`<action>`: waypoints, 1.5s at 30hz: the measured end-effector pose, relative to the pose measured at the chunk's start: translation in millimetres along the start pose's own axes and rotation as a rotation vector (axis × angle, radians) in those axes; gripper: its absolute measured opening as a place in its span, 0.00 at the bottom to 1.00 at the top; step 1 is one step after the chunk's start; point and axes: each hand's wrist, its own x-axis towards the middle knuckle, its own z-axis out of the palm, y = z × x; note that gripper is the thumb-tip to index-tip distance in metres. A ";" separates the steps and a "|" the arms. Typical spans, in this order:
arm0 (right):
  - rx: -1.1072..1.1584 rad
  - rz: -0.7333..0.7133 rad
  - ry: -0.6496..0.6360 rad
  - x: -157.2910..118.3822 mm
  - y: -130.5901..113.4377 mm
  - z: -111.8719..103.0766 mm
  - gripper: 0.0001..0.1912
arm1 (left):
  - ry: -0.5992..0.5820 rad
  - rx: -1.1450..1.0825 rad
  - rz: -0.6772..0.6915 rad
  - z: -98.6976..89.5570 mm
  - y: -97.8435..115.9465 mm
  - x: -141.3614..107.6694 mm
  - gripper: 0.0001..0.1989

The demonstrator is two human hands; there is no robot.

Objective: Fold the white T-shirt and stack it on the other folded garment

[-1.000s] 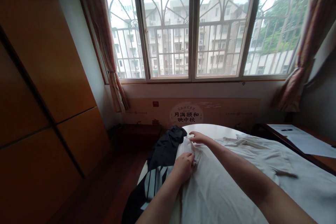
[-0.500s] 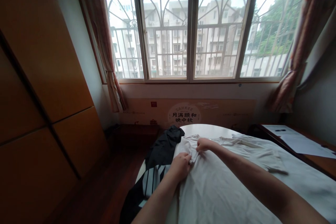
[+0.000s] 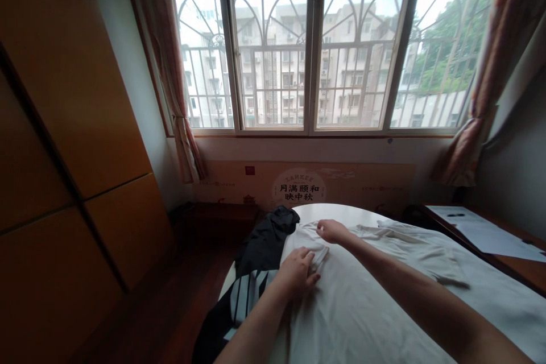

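A white shirt [image 3: 358, 301], wrinkled near its top, lies spread over the white round table [image 3: 336, 210]. My left hand [image 3: 298, 273] rests on the shirt's left side, palm down, with the fingers apart. Slightly farther away, my right hand [image 3: 333, 231] is closed in a pinch on the shirt's cloth near the top left edge. A small fold of white fabric stands between the two hands. Beside my left arm lies a black garment [image 3: 267, 236], and a grey-and-black striped piece of cloth [image 3: 247, 296] shows below it.
At the right stands a brown wooden table [image 3: 518, 270] with white papers [image 3: 490, 233] on it. A wooden wardrobe [image 3: 123, 227] lines the left. Beyond the round table are a printed banner [image 3: 362, 182] and a barred window [image 3: 273, 68] with tied curtains [image 3: 183, 142].
My left hand has loosened its hold on the cloth, and its fingers have spread. The right hand has shifted slightly up and stays closed.
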 end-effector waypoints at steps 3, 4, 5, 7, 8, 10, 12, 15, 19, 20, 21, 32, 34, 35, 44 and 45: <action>0.048 -0.191 0.113 7.7 -18.6 18.1 0.23 | -0.075 0.006 0.028 7.3 -3.7 -1.1 0.34; 0.058 -0.250 0.117 10.9 -24.4 26.1 0.24 | -0.100 0.007 0.032 10.0 -5.3 -1.9 0.36; 0.064 -0.298 0.111 14.1 -29.3 34.7 0.26 | -0.120 0.006 0.032 12.6 -7.0 -2.9 0.38; 0.063 -0.357 0.089 20.7 -34.8 51.5 0.28 | -0.144 -0.003 0.036 17.0 -10.0 -5.2 0.40; 0.059 -0.370 0.081 23.8 -35.5 59.0 0.29 | -0.150 -0.007 0.035 18.7 -11.1 -6.3 0.41; 0.049 -0.378 0.076 29.3 -33.5 70.4 0.30 | -0.160 -0.011 0.027 21.0 -12.1 -8.0 0.42; 0.040 -0.375 0.073 33.7 -29.6 76.6 0.31 | -0.168 -0.006 0.016 20.7 -11.1 -8.5 0.41; 0.031 -0.385 0.065 37.4 -24.4 77.6 0.31 | -0.153 -0.003 0.030 13.5 -6.9 -6.8 0.41; 0.037 -0.390 0.067 35.8 -16.7 66.2 0.30 | -0.026 0.034 -0.028 -2.5 -3.8 -1.6 0.30; 0.041 -0.376 0.079 33.7 -13.5 61.6 0.29 | 0.014 0.057 -0.081 -5.1 -4.7 -0.2 0.27; 0.047 -0.354 0.098 30.6 -9.6 56.7 0.29 | 0.048 0.081 -0.138 -6.7 -6.4 1.1 0.25; 0.032 -0.303 0.082 -98.1 8.9 36.8 0.34 | -0.002 0.210 -0.340 5.7 -22.0 2.3 0.34; 0.034 -0.353 0.019 -140.4 12.0 38.1 0.35 | -0.021 0.224 -0.344 7.9 -22.0 1.6 0.37; 0.037 -0.368 -0.001 -161.5 16.5 38.6 0.35 | -0.026 0.231 -0.346 8.7 -22.3 1.5 0.37; 0.083 -0.021 0.458 -264.0 154.6 24.8 0.32 | 0.003 0.250 -0.190 3.4 -13.2 14.1 0.34; 0.130 0.029 0.509 -266.6 173.2 21.0 0.32 | -0.022 0.242 -0.127 4.2 -10.2 15.0 0.33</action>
